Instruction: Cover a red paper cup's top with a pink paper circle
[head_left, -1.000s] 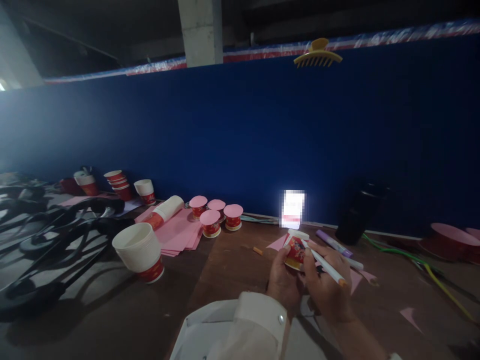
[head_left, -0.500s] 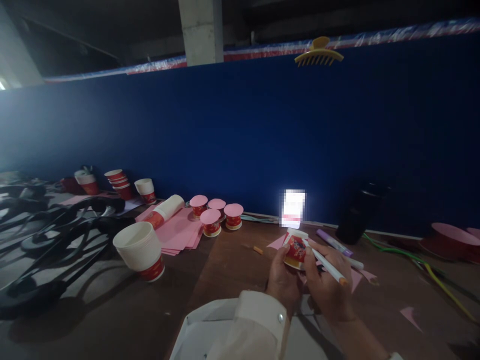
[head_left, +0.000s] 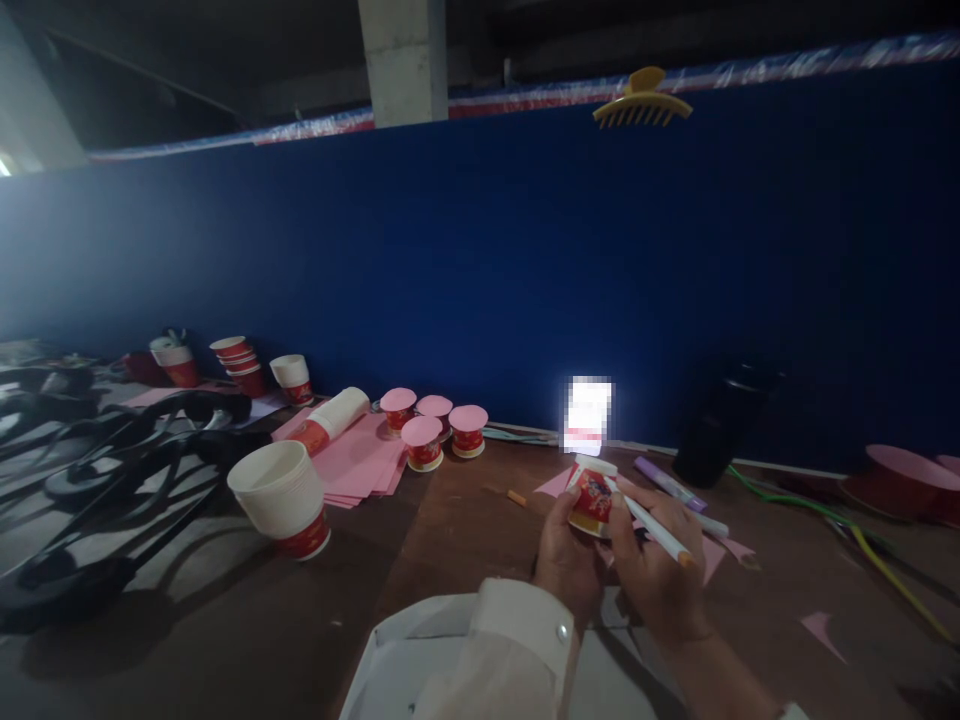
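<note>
Holds with the left hand (head_left: pixel 561 552) a small red paper cup (head_left: pixel 592 497), gripped between thumb and fingers, just ahead of the palm and tilted a little. Grips with the right hand (head_left: pixel 664 568) a white marker (head_left: pixel 654 527), in the manner of writing. Directs the long axis of the marker slantwise: from the orange rear end, above the right knuckles, forward and leftward to the right side of the cup. Has the cup cradled by the left hand and ahead-left of the right hand, with the right thumb seemingly against it. Too small to see whether the marker's tip touches the surface. Shows also a purple marker (head_left: pixel 670 485) beyond the right hand, and a small orange piece (head_left: pixel 516 497) ahead-left of the left hand, on the brown table (head_left: pixel 465 530).
</note>
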